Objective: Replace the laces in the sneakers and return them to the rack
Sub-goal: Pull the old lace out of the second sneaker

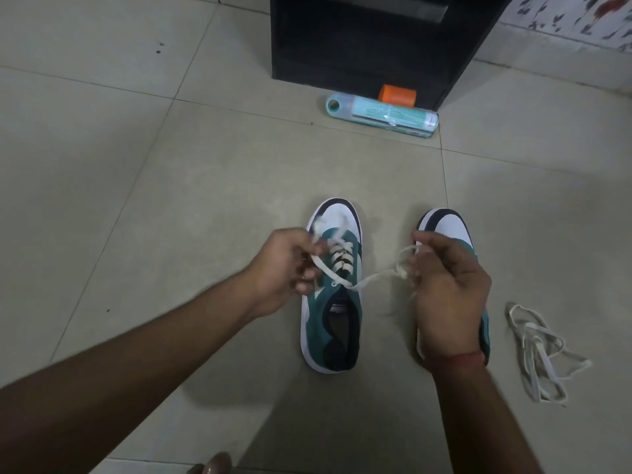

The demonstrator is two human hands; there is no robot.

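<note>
Lacing in progress: both ends of white lace [371,279] held over left sneaker [331,299].
Left hand [278,271] is curled around one end, right hand [448,285] pinches the other; lace is threaded through the lower eyelets. Right sneaker [448,227] is partly hidden behind the right hand. Spare lace [540,354] is piled on the tile floor [171,183], right of both; black rack [359,46] is seen beyond.

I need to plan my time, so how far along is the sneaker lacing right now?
Roughly halfway on the first shoe. Done: the left sneaker has a white lace crossed through its front eyelets. In hand: the left hand and right hand each hold one end of that lace. Left: the upper eyelets, the right sneaker, mostly hidden behind the right hand, the loose lace on the floor, and the black rack.
</note>
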